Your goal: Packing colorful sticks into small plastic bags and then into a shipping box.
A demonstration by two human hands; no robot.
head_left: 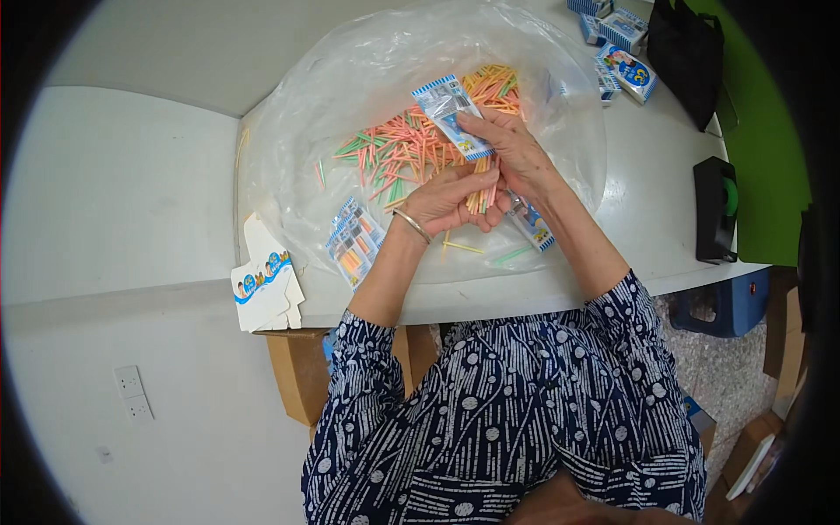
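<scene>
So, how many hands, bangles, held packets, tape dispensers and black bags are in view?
Hands (left hand, right hand): 2
Bangle: 1
Held packet: 1
Tape dispenser: 1
Black bag: 1
Total: 6

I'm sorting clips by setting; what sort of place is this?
Probably a packing workspace: loose coloured sticks lie on clear plastic, with small printed packets and a black tape dispenser on the same white table.

Right of the plastic bag (pixel 577 144), hands (pixel 516 156) could cross the tabletop (pixel 652 192) until the tape dispenser (pixel 710 214) blocks them.
</scene>
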